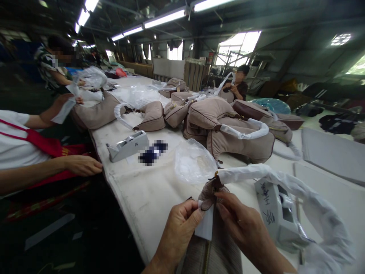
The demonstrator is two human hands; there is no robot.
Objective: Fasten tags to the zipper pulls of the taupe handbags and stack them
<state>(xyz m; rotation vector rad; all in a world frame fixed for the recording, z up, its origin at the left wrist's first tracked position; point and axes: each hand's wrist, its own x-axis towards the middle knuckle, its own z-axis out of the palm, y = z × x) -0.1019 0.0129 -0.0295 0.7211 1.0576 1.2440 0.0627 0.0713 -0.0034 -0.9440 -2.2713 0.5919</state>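
Observation:
My left hand (pixel 179 224) and my right hand (pixel 242 228) meet at the near edge of the long white table (pixel 142 194). Both pinch a small leather tab (pixel 209 194) on a taupe handbag (pixel 219 255) that lies under my wrists. A bit of white paper (pixel 205 226) sits between my fingers below the tab. The bag's handle, wrapped in white paper (pixel 288 182), arcs from the tab off to the right. A grey tape dispenser (pixel 281 215) stands just right of my right hand.
A second tape dispenser (pixel 128 145) and a clear plastic bag (pixel 194 161) lie mid-table. Several taupe handbags (pixel 228 129) are piled beyond. A person's arm (pixel 57 167) rests at the left edge; two other people work further back. Grey sheets (pixel 333 152) lie right.

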